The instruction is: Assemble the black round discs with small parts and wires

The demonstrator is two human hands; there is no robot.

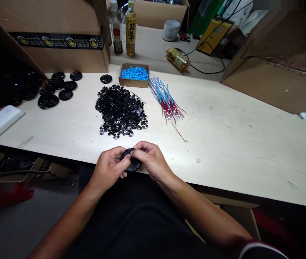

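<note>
Both hands grip one round black disc-shaped part [134,164] at the front edge of the table. My left hand [110,163] holds its left side, with the thumb on its face. My right hand [151,158] pinches the upper right side, thumb pressed near the other thumb. Beyond them lies a heap of small black round pieces [122,109]. To the right of the heap is a bundle of red, white and blue wires [166,99]. A small cardboard box [134,83] behind the heap holds many small blue pieces.
Several black discs [65,94] lie at the left, beside a large cardboard box [61,59]. A white power-bank-like device [3,121] sits at the left edge. Two bottles stand at the back, and another bottle [178,59] lies on its side. A large carton [274,79] stands at right.
</note>
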